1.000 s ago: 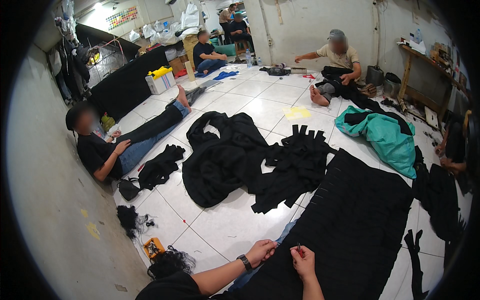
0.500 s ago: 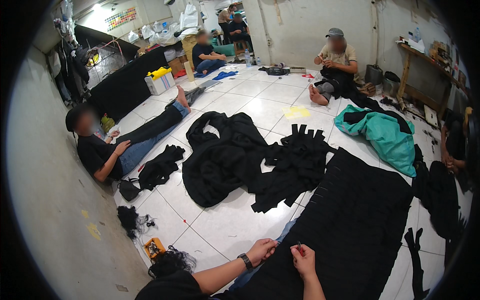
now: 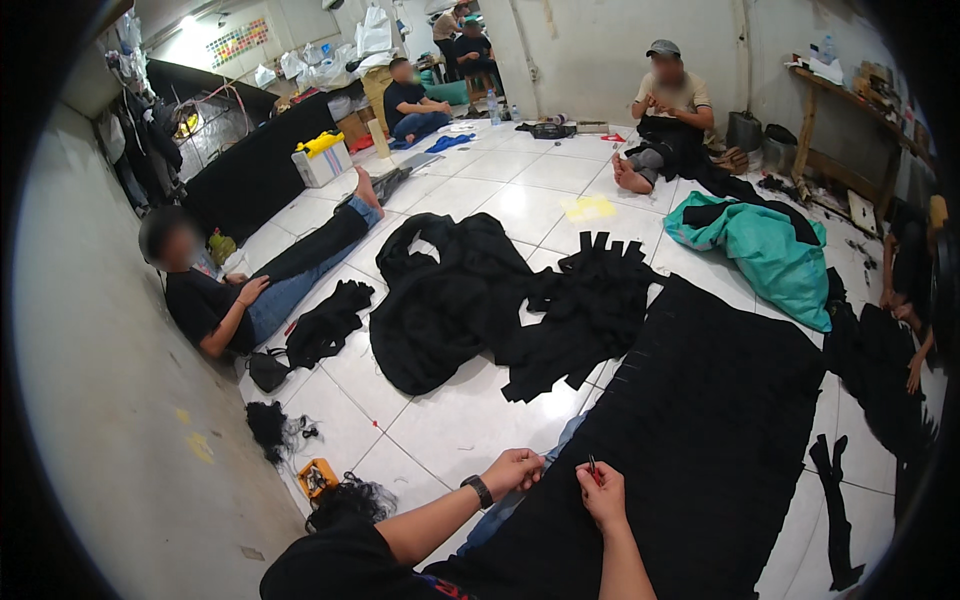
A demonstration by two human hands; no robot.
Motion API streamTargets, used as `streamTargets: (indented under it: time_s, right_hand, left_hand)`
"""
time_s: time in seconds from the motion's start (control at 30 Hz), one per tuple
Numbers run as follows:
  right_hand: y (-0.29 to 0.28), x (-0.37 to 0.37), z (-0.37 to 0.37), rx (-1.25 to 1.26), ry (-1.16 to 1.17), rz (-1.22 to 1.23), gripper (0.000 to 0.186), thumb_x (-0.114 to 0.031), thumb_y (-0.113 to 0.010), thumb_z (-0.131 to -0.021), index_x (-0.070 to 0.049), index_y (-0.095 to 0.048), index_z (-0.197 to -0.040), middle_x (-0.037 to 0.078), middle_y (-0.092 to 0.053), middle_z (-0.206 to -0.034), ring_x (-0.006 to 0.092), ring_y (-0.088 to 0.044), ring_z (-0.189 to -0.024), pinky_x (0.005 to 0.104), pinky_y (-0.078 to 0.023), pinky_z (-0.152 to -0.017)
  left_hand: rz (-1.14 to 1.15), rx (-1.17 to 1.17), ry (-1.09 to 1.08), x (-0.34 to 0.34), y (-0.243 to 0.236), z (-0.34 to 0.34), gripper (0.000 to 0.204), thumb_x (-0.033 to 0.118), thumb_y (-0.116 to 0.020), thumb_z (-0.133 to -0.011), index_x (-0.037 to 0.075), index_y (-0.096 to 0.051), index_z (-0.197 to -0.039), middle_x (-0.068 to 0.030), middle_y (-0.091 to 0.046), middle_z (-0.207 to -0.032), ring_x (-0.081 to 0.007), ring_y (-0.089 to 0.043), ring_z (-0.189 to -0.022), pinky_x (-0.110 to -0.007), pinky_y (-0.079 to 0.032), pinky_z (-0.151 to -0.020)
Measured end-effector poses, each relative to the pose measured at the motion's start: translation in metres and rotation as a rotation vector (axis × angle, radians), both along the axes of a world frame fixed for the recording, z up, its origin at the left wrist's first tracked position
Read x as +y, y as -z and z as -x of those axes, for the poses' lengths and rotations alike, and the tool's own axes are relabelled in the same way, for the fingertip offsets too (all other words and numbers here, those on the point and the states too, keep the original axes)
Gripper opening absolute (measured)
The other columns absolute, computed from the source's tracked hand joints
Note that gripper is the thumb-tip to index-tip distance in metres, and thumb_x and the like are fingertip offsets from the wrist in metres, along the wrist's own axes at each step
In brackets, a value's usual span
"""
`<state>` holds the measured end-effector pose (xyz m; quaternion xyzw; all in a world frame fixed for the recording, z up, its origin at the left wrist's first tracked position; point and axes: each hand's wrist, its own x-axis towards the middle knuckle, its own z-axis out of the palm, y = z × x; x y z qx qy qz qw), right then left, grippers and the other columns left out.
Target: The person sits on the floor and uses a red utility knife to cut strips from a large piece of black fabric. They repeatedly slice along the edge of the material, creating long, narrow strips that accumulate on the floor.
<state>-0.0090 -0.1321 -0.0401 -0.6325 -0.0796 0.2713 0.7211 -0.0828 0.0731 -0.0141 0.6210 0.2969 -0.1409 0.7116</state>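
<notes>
A large black cloth (image 3: 700,400) is spread over my lap and legs, with pale thread marks along its left edge. Beside that edge, my left hand (image 3: 513,471) is closed in a pinch; whatever lies between its fingertips is too small to make out. My right hand (image 3: 602,497) is closed around a small red-handled pointed tool (image 3: 592,464), its dark tip sticking up above the fingers. The tool's exact kind is hidden by the grip. A short gap separates the two hands, both over the cloth's left side. Blue denim (image 3: 567,440) shows under the cloth.
Black cloth heaps (image 3: 450,310) and cut strips (image 3: 590,310) lie ahead on white tiles. An orange box (image 3: 317,478) and black thread tangles (image 3: 355,500) sit left by the wall. A teal sack (image 3: 760,255) lies right. Several people sit around the floor.
The view has shifted slightly. Both my hands keep nearly the same place over the cloth, fingers still closed. At the far right, another person's hand now reaches lower onto dark cloth.
</notes>
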Motion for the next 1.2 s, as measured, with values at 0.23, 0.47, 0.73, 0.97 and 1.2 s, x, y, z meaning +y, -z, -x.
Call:
streamTargets:
  time_s: [0.23, 0.47, 0.73, 0.97, 1.2]
  right_hand:
    - [0.016, -0.004, 0.000, -0.129, 0.008, 0.025, 0.006, -0.007, -0.067, -0.092, -0.002, -0.066, -0.095, -0.005, -0.052, -0.062, 0.0034, -0.044, -0.048, 0.0203, -0.032, -0.044]
    - [0.008, -0.004, 0.001, -0.040, 0.025, 0.034, 0.007, -0.007, -0.068, -0.091, -0.002, -0.067, -0.095, -0.005, -0.053, -0.063, 0.0034, -0.045, -0.048, 0.0201, -0.033, -0.044]
    - [-0.007, -0.003, 0.002, 0.012, 0.029, 0.017, 0.006, -0.006, -0.066, -0.092, -0.001, -0.066, -0.096, -0.005, -0.052, -0.062, 0.0031, -0.044, -0.046, 0.0200, -0.032, -0.042]
    - [-0.002, -0.001, 0.003, 0.023, 0.039, 0.012, 0.005, -0.005, -0.066, -0.092, -0.002, -0.066, -0.096, -0.005, -0.051, -0.061, 0.0030, -0.043, -0.045, 0.0201, -0.030, -0.041]
    - [-0.003, -0.002, 0.003, 0.053, 0.051, 0.038, 0.008, -0.008, -0.071, -0.088, -0.002, -0.069, -0.093, -0.005, -0.055, -0.065, 0.0028, -0.047, -0.054, 0.0201, -0.036, -0.049]
  left_hand:
    - [-0.227, -0.079, 0.111, -0.014, -0.017, -0.008, 0.026, 0.030, -0.070, -0.094, 0.005, -0.066, -0.099, 0.0033, -0.059, -0.069, -0.0051, -0.049, -0.055, -0.022, -0.039, -0.052]
    - [-0.358, -0.175, 0.114, -0.007, -0.007, -0.002, 0.025, 0.027, -0.069, -0.094, 0.003, -0.065, -0.088, 0.0035, -0.058, -0.068, -0.0046, -0.049, -0.057, -0.022, -0.039, -0.054]
    - [-0.140, -0.163, 0.041, -0.009, -0.003, -0.002, 0.021, 0.024, -0.062, -0.098, 0.003, -0.061, -0.097, -0.0023, -0.062, -0.073, -0.0087, -0.054, -0.054, -0.024, -0.043, -0.051]
    - [0.055, -0.042, 0.076, 0.001, -0.013, -0.005, 0.022, 0.024, -0.062, -0.098, 0.003, -0.061, -0.102, -0.0031, -0.063, -0.073, -0.0069, -0.051, -0.051, -0.022, -0.040, -0.049]
    - [-0.089, -0.009, 0.237, -0.005, -0.029, -0.011, 0.030, 0.036, -0.066, -0.095, 0.006, -0.065, -0.090, 0.0008, -0.058, -0.065, -0.0042, -0.047, -0.051, -0.022, -0.036, -0.048]
